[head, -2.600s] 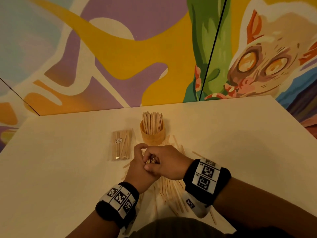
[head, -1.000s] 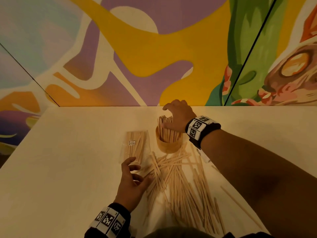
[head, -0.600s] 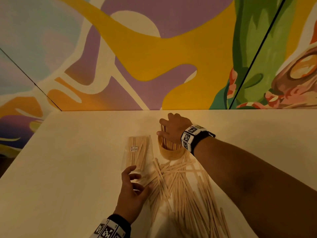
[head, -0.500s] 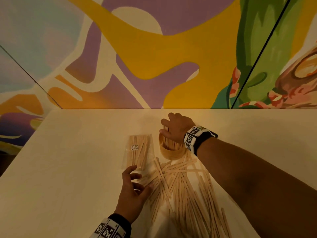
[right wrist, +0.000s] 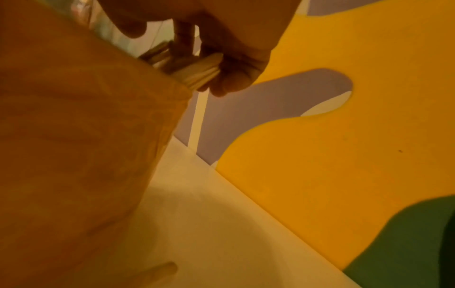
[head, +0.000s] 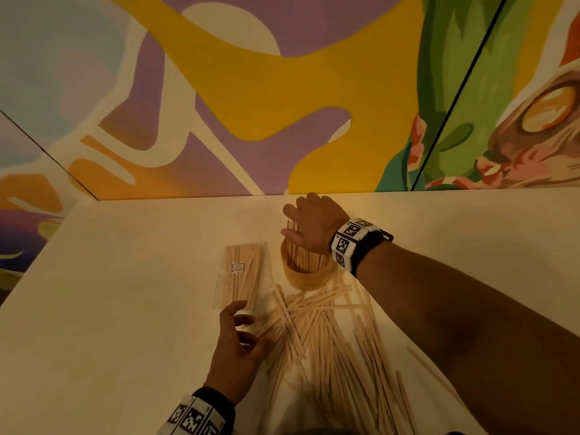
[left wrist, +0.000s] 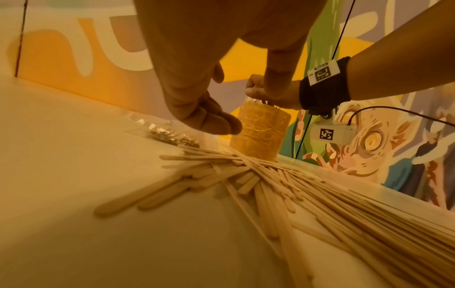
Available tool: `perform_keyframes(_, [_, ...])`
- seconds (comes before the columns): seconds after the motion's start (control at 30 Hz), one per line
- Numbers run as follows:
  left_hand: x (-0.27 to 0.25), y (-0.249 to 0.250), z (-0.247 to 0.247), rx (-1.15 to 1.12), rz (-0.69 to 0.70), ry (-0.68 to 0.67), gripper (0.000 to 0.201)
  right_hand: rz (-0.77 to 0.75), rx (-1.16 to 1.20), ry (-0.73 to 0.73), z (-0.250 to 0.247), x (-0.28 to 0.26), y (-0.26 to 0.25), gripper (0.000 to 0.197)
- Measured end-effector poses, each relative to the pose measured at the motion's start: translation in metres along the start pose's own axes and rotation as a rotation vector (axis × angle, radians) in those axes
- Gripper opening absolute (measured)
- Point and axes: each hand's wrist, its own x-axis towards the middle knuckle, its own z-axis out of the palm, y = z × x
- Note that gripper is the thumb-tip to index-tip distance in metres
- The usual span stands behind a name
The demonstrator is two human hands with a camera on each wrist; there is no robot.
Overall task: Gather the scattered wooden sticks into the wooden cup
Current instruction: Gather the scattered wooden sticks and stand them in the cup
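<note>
A round wooden cup stands upright at the back of the table, with several sticks standing in it. My right hand is over its mouth, thumb and fingers curled round the tops of a bundle of sticks that reaches down into the cup. Scattered wooden sticks lie fanned out on the table in front of the cup. My left hand hovers at the pile's left edge, its fingers loosely curled and holding nothing. The left wrist view shows the pile running up to the cup.
A sealed clear packet of sticks with a small label lies flat just left of the cup. The pale table ends at a painted wall close behind the cup. My right forearm crosses above the pile's right side.
Both hands held a bundle in front of the cup; then my right hand carried it to the cup and lowered it in. My left hand stays by the pile.
</note>
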Motion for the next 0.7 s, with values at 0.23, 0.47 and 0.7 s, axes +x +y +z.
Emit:
perform_keyframes(0.23, [0.001, -0.015, -0.002, 0.38, 0.135, -0.083, 0.026, 0.229, 0.351, 0.344, -0.015, -0.087, 0.001, 0.03])
perform_keyframes(0.47, [-0.022, -0.015, 0.002, 0.841, 0.271, -0.432, 0.043, 0.634, 0.357, -0.576, 0.049, -0.246, -0.001, 0.039])
perform_keyframes(0.7, [-0.044, -0.006, 0.022, 1.06, 0.526, -0.725, 0.055, 0.788, 0.442, -0.508, 0.063, -0.278, -0.028, 0.026])
